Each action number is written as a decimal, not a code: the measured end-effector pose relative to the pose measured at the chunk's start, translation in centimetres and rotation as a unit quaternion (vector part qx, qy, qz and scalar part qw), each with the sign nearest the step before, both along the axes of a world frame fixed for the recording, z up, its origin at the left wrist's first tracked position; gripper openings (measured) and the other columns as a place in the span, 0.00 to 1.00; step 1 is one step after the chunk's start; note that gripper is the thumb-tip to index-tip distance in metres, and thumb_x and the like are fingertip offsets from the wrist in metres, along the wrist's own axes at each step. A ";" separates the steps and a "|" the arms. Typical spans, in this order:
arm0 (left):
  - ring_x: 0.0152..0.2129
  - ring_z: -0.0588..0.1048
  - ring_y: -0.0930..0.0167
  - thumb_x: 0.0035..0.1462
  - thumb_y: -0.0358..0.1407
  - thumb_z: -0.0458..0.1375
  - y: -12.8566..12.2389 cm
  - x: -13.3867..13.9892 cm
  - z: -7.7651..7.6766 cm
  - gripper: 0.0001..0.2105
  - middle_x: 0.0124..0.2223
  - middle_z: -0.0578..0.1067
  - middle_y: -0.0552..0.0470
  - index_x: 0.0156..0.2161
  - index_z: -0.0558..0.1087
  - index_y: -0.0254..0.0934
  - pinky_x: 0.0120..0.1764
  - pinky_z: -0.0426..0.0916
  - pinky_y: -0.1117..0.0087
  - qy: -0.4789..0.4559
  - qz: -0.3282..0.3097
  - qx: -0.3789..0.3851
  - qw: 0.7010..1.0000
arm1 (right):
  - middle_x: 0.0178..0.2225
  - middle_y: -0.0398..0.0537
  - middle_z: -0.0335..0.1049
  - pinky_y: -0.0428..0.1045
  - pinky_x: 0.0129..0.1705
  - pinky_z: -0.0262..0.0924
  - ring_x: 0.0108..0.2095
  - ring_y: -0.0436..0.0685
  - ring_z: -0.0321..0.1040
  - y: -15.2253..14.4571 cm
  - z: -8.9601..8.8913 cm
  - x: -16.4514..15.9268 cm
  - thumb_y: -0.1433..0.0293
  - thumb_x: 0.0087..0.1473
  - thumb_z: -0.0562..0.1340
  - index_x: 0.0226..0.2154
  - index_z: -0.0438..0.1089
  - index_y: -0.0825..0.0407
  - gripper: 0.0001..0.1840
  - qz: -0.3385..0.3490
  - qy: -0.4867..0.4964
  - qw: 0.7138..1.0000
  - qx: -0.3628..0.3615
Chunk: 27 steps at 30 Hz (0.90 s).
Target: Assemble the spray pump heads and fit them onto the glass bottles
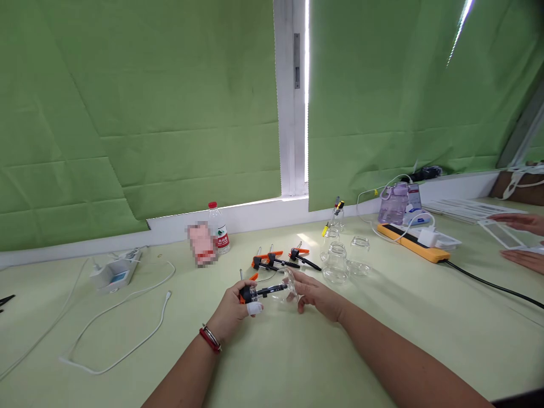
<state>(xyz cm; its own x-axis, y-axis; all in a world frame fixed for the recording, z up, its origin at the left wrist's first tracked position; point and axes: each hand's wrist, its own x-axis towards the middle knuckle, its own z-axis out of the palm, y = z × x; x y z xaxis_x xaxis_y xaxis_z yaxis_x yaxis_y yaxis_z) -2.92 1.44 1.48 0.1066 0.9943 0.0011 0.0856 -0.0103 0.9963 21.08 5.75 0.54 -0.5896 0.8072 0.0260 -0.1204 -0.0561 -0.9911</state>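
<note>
A clear glass jar [278, 296] lies on its side between my hands, just above or on the table. My left hand [238, 309], with a white wrap on one finger, is closed around the black-and-orange lid [245, 294] at the jar's neck. A black stem [270, 290] runs from that lid into the glass. Round the jar's wide end curl the fingers of my right hand [318, 296]. Beyond my hands lie more black-and-orange lids with stems [278, 260]. Several open glass jars [336, 266] stand to the right of them.
At the back are a red-capped water bottle [219, 229] and a blurred pink pack [202, 245]. White cables [127, 357] and a power strip [113, 275] lie left. An orange power strip [412, 242] and purple bottle [393, 204] are right, near another person's hands [525, 258].
</note>
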 end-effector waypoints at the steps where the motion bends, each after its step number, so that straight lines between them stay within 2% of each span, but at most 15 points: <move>1: 0.24 0.65 0.75 0.34 0.36 0.70 0.0 -0.1 0.0 0.26 0.31 0.66 0.56 0.42 0.68 0.36 0.26 0.67 0.72 -0.001 0.003 0.001 1.000 | 0.55 0.54 0.54 0.47 0.29 0.64 0.38 0.54 0.67 0.0 0.1 0.1 0.57 0.48 0.64 0.59 0.53 0.43 0.37 0.007 0.001 1.000 0.010; 3: 0.24 0.65 0.76 0.35 0.36 0.69 0.1 -0.1 0.0 0.26 0.32 0.66 0.56 0.42 0.68 0.36 0.26 0.67 0.73 -0.002 0.004 0.004 1.000 | 0.56 0.52 0.52 0.48 0.34 0.63 0.38 0.53 0.66 -0.1 0.3 0.4 0.61 0.45 0.67 0.61 0.48 0.39 0.44 0.014 -0.006 1.000 0.027; 6: 0.24 0.65 0.76 0.35 0.36 0.70 0.0 0.0 0.0 0.26 0.32 0.65 0.56 0.42 0.68 0.36 0.26 0.67 0.72 -0.003 0.002 0.004 1.000 | 0.52 0.51 0.57 0.49 0.36 0.63 0.36 0.52 0.66 0.1 0.1 0.5 0.62 0.45 0.67 0.61 0.47 0.38 0.45 0.017 -0.020 0.999 0.043; 13: 0.24 0.66 0.75 0.33 0.35 0.70 -0.2 0.2 0.2 0.26 0.29 0.67 0.57 0.41 0.68 0.36 0.26 0.66 0.72 -0.003 -0.008 -0.004 1.000 | 0.39 0.48 0.64 0.47 0.31 0.61 0.32 0.53 0.69 0.5 -0.6 0.4 0.56 0.49 0.64 0.60 0.50 0.47 0.40 0.015 -0.039 0.999 0.035; 20: 0.25 0.66 0.75 0.33 0.33 0.70 -0.3 0.3 0.1 0.25 0.30 0.67 0.57 0.41 0.68 0.35 0.26 0.66 0.74 0.001 -0.003 -0.011 1.000 | 0.32 0.46 0.67 0.45 0.27 0.58 0.25 0.49 0.67 0.8 -1.1 0.1 0.51 0.53 0.58 0.54 0.58 0.51 0.31 0.014 -0.053 0.998 0.020; 24: 0.25 0.66 0.75 0.33 0.33 0.70 -0.2 0.3 0.1 0.25 0.32 0.67 0.56 0.41 0.68 0.35 0.26 0.66 0.73 -0.004 -0.005 -0.010 1.000 | 0.32 0.47 0.67 0.45 0.26 0.57 0.25 0.49 0.66 0.8 -1.0 -0.1 0.49 0.53 0.56 0.53 0.59 0.51 0.32 0.011 -0.067 0.998 0.015; 27: 0.25 0.66 0.75 0.33 0.33 0.70 -0.1 0.2 0.0 0.25 0.32 0.67 0.56 0.41 0.68 0.35 0.25 0.67 0.73 -0.007 -0.002 -0.009 1.000 | 0.41 0.52 0.66 0.46 0.27 0.58 0.31 0.51 0.67 0.3 -0.3 0.0 0.48 0.52 0.57 0.57 0.56 0.49 0.35 0.004 -0.064 0.998 0.023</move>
